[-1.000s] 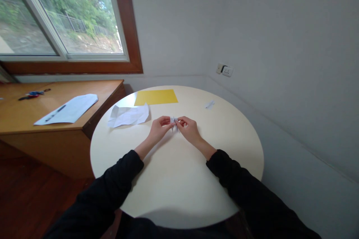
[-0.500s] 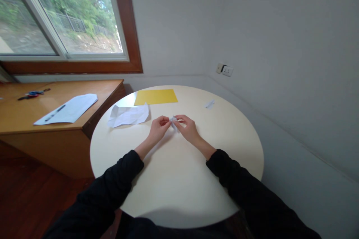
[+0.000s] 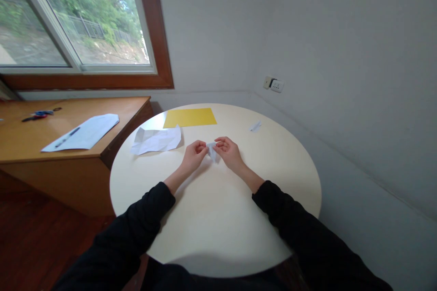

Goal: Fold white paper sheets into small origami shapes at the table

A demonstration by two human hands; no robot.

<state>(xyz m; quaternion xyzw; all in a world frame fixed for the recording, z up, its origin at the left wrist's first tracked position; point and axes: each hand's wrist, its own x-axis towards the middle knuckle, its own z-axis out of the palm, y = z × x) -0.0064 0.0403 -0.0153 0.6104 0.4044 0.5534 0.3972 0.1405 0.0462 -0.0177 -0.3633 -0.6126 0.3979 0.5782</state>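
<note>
A small folded piece of white paper is held up between my hands over the round table. My left hand pinches its left side between thumb and fingers. At its right side, my right hand is closed, thumb and fingertips on the paper's edge. One pointed flap of the paper hangs down between the hands. The exact folds are too small to make out.
A creased white sheet and a yellow sheet lie at the table's far left. A small folded paper piece rests at the far right. Beside the table stands a wooden desk with papers, a pen and scissors.
My right hand has shifted slightly up and to the right, so more of the folded paper shows between the hands. My left hand has stayed almost in place.
</note>
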